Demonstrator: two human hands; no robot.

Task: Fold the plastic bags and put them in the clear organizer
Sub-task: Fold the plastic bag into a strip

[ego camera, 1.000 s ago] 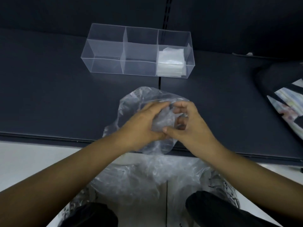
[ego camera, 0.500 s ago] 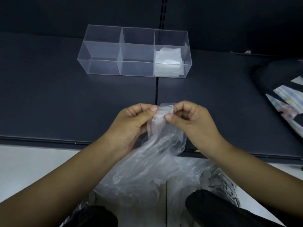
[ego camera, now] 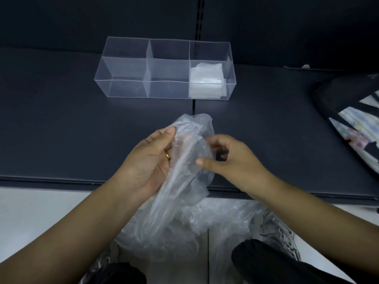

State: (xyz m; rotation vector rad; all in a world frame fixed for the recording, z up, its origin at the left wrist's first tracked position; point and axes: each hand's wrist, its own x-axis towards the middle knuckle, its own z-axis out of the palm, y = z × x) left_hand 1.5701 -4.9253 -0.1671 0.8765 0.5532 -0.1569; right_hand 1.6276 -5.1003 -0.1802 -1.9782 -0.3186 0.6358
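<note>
A thin, translucent, wrinkled plastic bag (ego camera: 189,148) is bunched into a long, soft roll above the front edge of the dark matte shelf (ego camera: 61,130). The left hand (ego camera: 149,160), with a gold ring (ego camera: 168,156), grips it: the thumb lies on the upper part and the fingers are curled behind it. The right hand (ego camera: 231,158), a little blurred, pinches the bag's right side between its stretched thumb and curled fingers. The bag's lower end hangs into a shiny crumpled heap of plastic bags (ego camera: 184,228) below. Farther back stands the clear rectangular organizer (ego camera: 127,64) with three compartments; flat folded whitish bags (ego camera: 206,80) lie in the right one.
</note>
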